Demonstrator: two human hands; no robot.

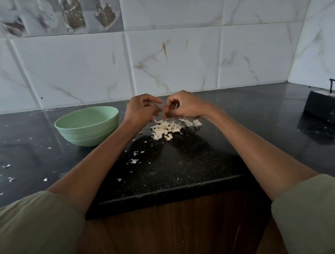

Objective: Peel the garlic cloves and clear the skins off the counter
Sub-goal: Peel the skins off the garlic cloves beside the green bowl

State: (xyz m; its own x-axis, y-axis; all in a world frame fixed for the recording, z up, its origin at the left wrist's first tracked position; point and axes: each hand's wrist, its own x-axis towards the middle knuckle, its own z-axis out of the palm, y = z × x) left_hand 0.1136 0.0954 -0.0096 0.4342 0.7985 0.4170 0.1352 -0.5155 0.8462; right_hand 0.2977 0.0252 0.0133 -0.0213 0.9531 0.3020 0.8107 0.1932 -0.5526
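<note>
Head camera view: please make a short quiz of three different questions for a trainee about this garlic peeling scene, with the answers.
1. True or false: the green bowl stands to the left of the pile of garlic skins.
2. Multiple choice: where are the left hand and the right hand? A) inside the bowl, B) raised close together just above the pile, C) flat on the counter.
3. Short answer: what lies scattered over the counter in front of the pile?

Key:
1. True.
2. B; their fingers are curled, and what they hold is too small to tell.
3. Small loose bits of skin.
</note>
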